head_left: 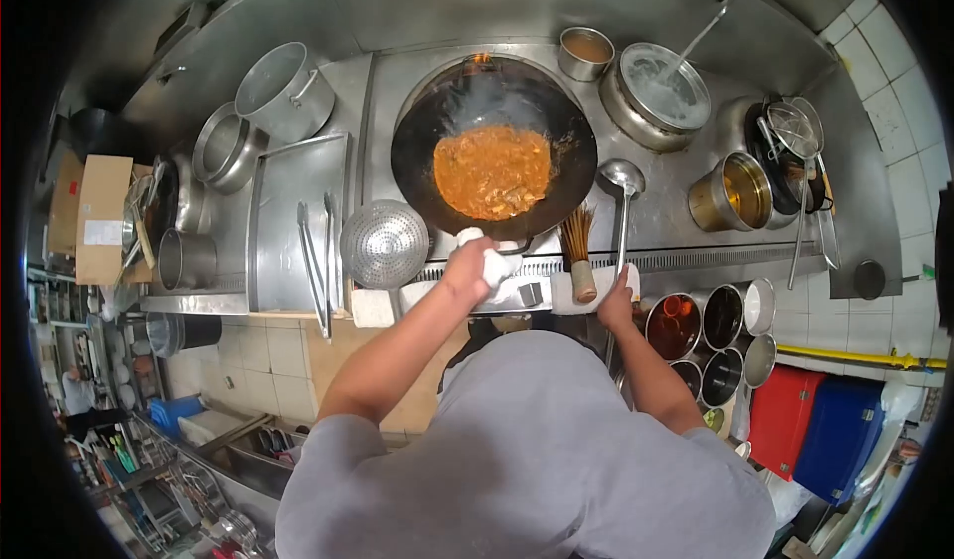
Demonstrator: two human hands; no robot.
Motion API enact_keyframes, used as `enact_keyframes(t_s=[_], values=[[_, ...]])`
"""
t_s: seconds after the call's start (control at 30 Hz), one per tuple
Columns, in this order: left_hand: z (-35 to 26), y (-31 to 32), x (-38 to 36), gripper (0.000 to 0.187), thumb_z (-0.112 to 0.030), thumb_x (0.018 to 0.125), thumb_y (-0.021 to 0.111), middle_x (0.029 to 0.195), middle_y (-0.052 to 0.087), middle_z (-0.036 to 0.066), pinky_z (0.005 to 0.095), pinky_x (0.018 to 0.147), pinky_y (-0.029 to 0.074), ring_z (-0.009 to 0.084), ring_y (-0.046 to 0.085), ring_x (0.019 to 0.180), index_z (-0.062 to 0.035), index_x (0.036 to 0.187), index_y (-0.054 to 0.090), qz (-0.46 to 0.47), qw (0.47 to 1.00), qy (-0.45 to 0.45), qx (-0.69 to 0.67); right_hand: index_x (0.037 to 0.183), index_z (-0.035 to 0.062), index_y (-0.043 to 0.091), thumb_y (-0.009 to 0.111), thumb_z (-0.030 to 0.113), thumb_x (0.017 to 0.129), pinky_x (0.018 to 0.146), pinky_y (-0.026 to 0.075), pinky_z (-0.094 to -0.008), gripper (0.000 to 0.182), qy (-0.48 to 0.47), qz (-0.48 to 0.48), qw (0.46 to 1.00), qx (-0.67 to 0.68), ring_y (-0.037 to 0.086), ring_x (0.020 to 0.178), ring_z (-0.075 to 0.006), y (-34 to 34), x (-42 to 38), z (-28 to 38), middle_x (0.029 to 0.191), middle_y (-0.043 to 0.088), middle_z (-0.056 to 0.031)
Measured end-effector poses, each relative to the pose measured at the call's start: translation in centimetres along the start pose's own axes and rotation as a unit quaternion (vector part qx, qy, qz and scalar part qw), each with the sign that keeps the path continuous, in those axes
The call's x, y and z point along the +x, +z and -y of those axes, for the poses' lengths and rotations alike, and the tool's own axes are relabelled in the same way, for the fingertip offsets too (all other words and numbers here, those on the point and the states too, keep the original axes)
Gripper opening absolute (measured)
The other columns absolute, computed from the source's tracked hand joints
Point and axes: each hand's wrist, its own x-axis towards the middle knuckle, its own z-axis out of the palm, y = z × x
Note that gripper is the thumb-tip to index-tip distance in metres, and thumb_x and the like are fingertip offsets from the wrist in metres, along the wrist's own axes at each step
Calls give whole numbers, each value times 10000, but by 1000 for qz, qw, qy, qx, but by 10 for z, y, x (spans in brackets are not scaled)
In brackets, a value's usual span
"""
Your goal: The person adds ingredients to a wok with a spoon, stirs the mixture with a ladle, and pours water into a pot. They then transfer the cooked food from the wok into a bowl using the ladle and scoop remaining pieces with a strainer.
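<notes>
In the head view, the left hand (pixel 471 269) clamps its fingers on a white cloth (pixel 500 266) at the central wok (pixel 412 166)'s near rim, presumably against heat, while the right hand (pixel 616 307) has fingers wrapped round the ladle (pixel 624 206), set right, seemingly for easy reach.

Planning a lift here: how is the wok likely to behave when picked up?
The wok will likely feel heavy, being wide and holding a pool of food. That food may slosh, since it looks loose and saucy. Its rounded shape could let it rock.
</notes>
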Motion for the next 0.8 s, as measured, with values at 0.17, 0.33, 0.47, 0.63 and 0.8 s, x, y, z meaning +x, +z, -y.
enact_keyframes(t_s=[0.17,0.33,0.47,0.63,0.8], values=[[-17,6,7,236,-53,967,530,1069,641,216,565,673,644,409,727,872,13,1190,488,-8,998,-3,68,1708,95,-96,636,-24,916,1115,452,-539,1085,-4,3,1000,-11,585,1238,-545,2,10,-3,1344,509,-425],[-32,26,24,239,-54,946,547,1016,646,207,550,603,619,403,725,791,16,1163,480,-51,993,33,96,1708,95,-99,624,-24,920,1116,451,-543,1076,0,6,1000,-15,586,1237,-547,-1,5,0,1357,502,-430],[-31,3,47,284,-75,974,575,1068,636,211,503,592,651,398,733,854,22,1216,462,14,996,16,87,1712,109,-95,590,-28,930,1117,448,-546,1049,2,2,1000,-11,581,1243,-550,1,0,1,1364,500,-427],[25,-34,-21,352,11,961,509,1243,659,229,526,841,685,413,737,1069,43,1311,494,4,998,10,63,1714,112,-100,576,-34,931,1122,440,-553,1045,-2,2,1000,-6,577,1254,-550,3,10,-7,1353,509,-413],[-19,16,-35,429,-49,977,521,1106,694,230,496,601,634,397,758,874,51,1391,464,25,997,-47,56,1715,126,-102,642,11,934,1120,462,-538,1084,8,21,1000,-12,588,1258,-544,2,-2,-2,1400,486,-404]])
